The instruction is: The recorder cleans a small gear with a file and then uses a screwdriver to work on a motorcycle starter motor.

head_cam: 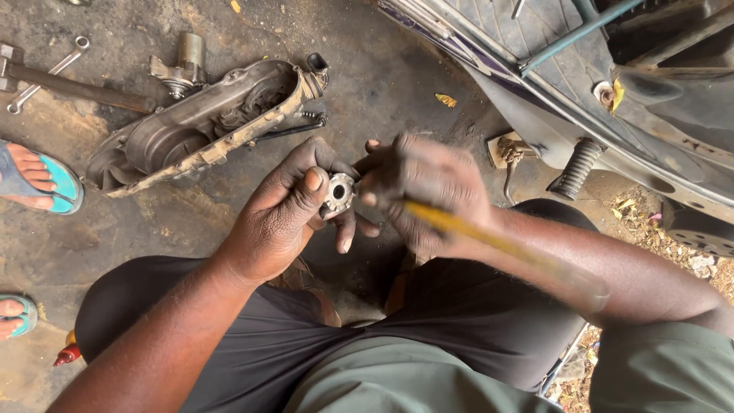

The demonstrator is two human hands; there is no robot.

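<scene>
My left hand point(279, 210) grips a small round metal part point(339, 193) with a centre hole, thumb pressed on its rim. My right hand point(424, 187) is closed around a tool with a yellow handle point(459, 229) that runs back along my forearm; its tip points at the metal part and is hidden by my fingers. The right hand is blurred. Both hands hover over my knees, above the oily concrete floor.
A greasy engine cover point(199, 126) lies on the floor ahead, with a hammer point(69, 84), a spanner point(46, 73) and a small metal fitting point(182, 69) beyond it. A scooter body point(612, 92) with a ribbed footpeg point(577, 168) stands at right. Another person's sandalled feet point(34, 180) are at left.
</scene>
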